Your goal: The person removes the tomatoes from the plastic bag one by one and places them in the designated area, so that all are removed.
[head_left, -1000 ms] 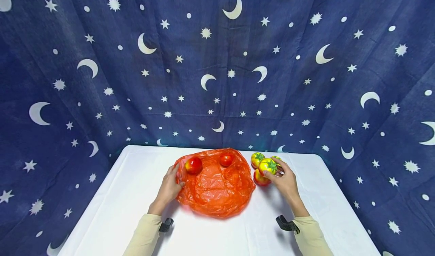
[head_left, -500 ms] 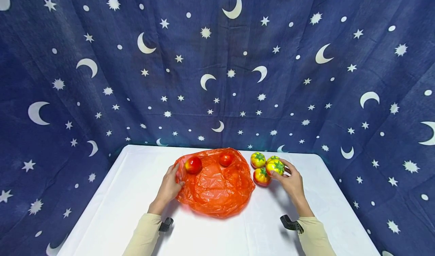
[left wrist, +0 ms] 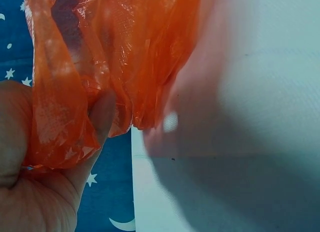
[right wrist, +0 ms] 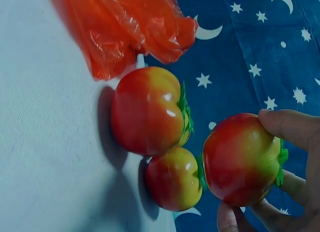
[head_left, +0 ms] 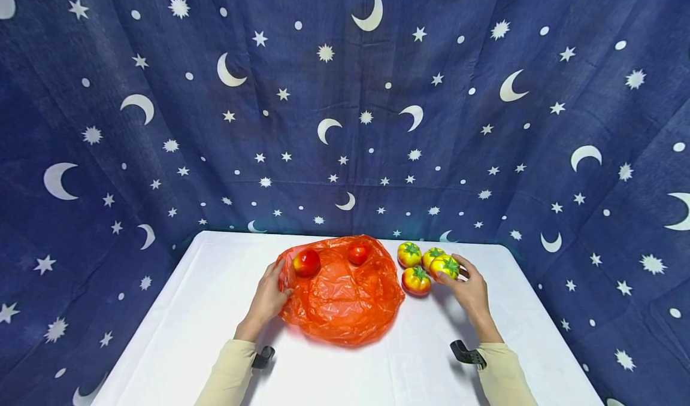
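My left hand [head_left: 266,298] grips the left edge of a crumpled orange plastic bag [head_left: 345,310], the film bunched between thumb and fingers in the left wrist view. Two round red fruits, a left one [head_left: 307,262] with some yellow and a right one [head_left: 358,253], sit at the bag's far side. Off the table, my right hand [head_left: 471,292] holds a red-and-yellow toy tomato [right wrist: 240,159] with a green leafy top. Three similar tomatoes stand beside the bag: a front one [head_left: 416,281], a back left one [head_left: 409,254] and a back right one [head_left: 432,255].
A white cloth covers the table [head_left: 205,286], whose far edge runs just behind the bag and tomatoes. Beyond it hangs a dark blue curtain [head_left: 345,94] with moons and stars. Each wrist wears a black device.
The right hand has carried its tomato to the right, away from the bag, uncovering more of the front and back right tomatoes. The left hand and bag have stayed in place.
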Motion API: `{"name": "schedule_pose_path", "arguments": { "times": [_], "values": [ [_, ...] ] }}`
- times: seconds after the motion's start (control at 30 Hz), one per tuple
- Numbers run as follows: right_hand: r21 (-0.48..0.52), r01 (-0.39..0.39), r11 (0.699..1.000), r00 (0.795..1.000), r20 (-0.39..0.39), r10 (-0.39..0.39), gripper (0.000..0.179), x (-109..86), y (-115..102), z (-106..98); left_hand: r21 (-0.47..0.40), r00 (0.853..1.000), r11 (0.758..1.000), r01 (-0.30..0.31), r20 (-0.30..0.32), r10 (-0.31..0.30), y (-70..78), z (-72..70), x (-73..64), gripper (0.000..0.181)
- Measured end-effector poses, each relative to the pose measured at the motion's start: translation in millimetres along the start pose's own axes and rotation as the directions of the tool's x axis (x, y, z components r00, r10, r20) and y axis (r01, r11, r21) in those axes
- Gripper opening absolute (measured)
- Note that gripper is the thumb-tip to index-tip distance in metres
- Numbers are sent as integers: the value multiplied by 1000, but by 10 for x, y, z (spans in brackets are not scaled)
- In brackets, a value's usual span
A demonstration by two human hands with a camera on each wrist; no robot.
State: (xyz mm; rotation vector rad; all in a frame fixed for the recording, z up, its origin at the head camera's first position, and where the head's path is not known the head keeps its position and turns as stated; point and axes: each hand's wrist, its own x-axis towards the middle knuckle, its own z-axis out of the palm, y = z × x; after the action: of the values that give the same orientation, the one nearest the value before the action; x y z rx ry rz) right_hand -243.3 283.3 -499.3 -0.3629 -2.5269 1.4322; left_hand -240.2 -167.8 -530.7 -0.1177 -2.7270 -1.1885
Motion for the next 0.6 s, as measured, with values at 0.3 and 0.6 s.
{"name": "schedule_pose_path", "arguments": {
  "times": [0.3,0.6],
  "values": [
    [-3,-57,998,998,-5,57,68,43,147,-43,-4,1000,1000,7,14,-7,-14,5,9,82],
    [-23,-104,994,994,21,104,70,49,273,-41,3,1000,1000,21,23,-21,-21,-13,9,80]
  ]
}}
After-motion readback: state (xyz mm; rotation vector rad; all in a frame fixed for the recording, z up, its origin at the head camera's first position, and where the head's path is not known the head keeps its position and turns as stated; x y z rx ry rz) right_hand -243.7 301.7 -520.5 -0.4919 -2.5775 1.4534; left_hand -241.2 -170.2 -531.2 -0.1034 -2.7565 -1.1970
